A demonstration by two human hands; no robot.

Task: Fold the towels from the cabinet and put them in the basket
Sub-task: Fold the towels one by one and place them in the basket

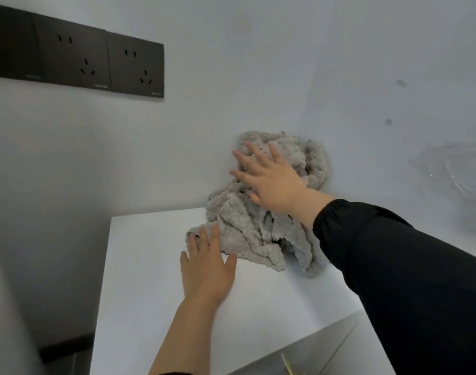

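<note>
Lying in a crumpled heap on the white surface [150,266], the grey towel [242,231] runs away from the person and is bunched up against the wall [258,77] at its far end. The right hand [272,180], fingers straight and spread wide, rests flat on that far, upper part. The left hand [207,269] is the nearer one. It lies flat on the surface with straight fingers, and their tips touch the towel's near-left corner. Neither hand grips anything. Spreading the towel probably means drawing it away from the wall, towards the person.
</note>
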